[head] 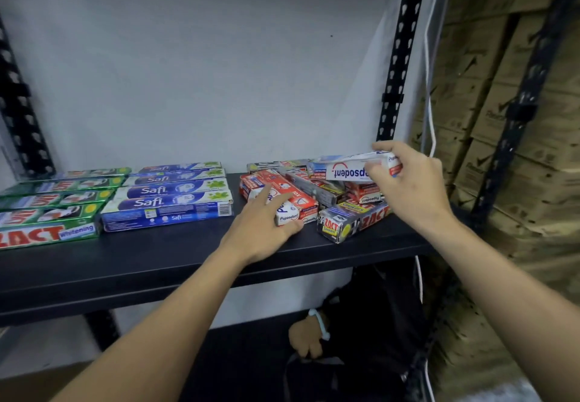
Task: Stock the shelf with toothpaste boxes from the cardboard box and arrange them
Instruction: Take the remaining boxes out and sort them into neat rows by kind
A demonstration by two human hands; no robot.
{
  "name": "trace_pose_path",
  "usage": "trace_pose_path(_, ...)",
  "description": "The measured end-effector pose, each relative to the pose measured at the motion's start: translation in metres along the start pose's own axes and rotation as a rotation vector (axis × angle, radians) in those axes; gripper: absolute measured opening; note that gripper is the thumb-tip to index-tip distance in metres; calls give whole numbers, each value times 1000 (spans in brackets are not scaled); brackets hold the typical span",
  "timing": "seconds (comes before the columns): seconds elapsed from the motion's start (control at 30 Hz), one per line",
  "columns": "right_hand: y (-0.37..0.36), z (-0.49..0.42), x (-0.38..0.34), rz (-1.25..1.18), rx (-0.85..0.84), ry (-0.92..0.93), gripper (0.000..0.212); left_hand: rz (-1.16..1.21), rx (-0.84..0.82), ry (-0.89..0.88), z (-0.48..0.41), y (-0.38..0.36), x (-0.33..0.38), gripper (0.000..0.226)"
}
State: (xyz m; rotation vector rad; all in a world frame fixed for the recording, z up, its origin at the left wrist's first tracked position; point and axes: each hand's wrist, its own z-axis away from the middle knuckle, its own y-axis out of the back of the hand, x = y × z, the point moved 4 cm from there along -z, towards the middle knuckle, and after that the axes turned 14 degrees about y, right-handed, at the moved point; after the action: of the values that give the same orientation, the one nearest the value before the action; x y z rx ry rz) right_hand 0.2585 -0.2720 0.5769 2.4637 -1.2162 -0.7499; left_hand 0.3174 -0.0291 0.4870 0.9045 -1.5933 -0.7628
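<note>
On the black shelf [157, 257] lie neat rows of green Zact boxes [53, 210] at the left and blue Safi boxes [169, 194] beside them. To the right is a loose heap of boxes. My left hand [260, 229] rests on a red Pepsodent box [282, 197] at the heap's front, index finger stretched along its top and thumb against its near end. My right hand [408, 188] grips a white Pepsodent box [348, 169] by its right end, lifted slightly over the heap. A dark Zact box [351, 219] lies at the front of the heap.
Black slotted uprights [395, 65] frame the shelf against a white wall. Stacked brown cartons [508, 150] stand at the right. Below the shelf, another person's hand [306, 335] with a pale wristband reaches into a dark bag. A white cable [431, 87] hangs by the right upright.
</note>
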Motion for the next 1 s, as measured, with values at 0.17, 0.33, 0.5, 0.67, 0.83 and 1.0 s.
trace_pose_path(0.17, 39, 3, 33, 90, 135, -85, 26, -2, -3, 4, 0, 1, 1, 70)
trace_pose_path(0.33, 56, 24, 68, 157, 277, -184, 30, -8, -9, 6, 2, 2, 3, 70)
trace_pose_path(0.5, 37, 62, 94, 264, 245, -326, 37, -15, -6, 8, 1, 2, 2, 70)
trace_pose_path(0.67, 14, 82, 94, 338, 89, -365, 43, -17, -8, 11, 1, 2, 2, 71)
trace_pose_path(0.83, 1, 79, 89, 327, -138, -356, 69, -24, -10, 12, 1, 1, 2, 72)
trace_pose_path(1.0, 5, 68, 70, 585, -124, -153, 57, -6, -4, 5, 0, 1, 1, 71)
